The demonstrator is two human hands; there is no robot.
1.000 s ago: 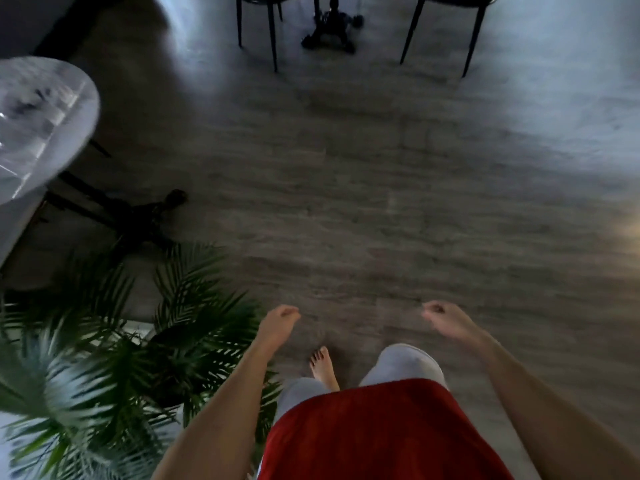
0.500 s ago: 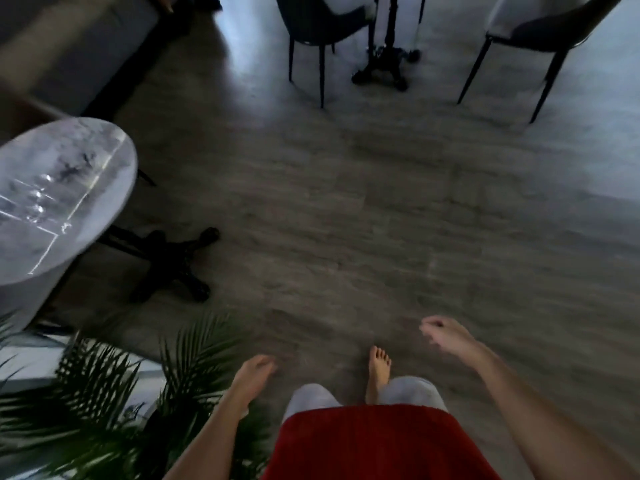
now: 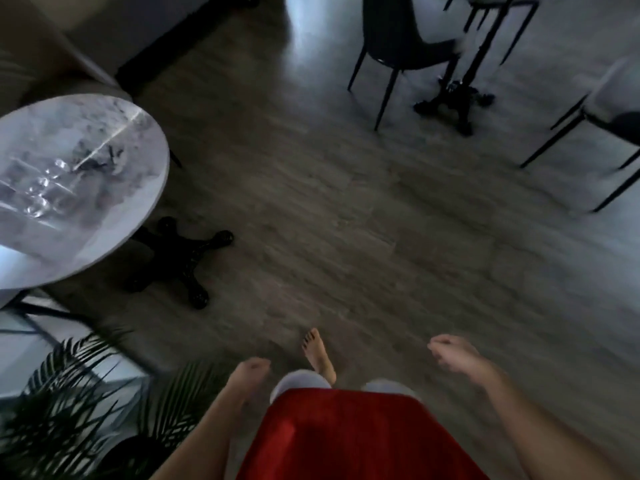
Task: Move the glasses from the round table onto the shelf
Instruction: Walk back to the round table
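Observation:
A round marble-topped table (image 3: 114,209) stands at the left on a black cross-shaped foot (image 3: 180,261). Several clear glasses (image 3: 43,188) stand blurred on its left part. My left hand (image 3: 247,374) hangs low at the bottom centre with its fingers loosely curled and nothing in it, well to the right of the table. Near the bottom right, my right hand (image 3: 453,355) is also loosely curled and holds nothing. No shelf is in view.
A palm plant (image 3: 62,407) fills the bottom left corner. A dark chair (image 3: 398,46), a black pedestal table base (image 3: 453,102) and a second chair (image 3: 609,112) stand at the top right. Wooden floor lies between them and me.
The view has swung so the round table and its glasses come further into the frame and closer. Both hands stay low and swing slightly as I walk.

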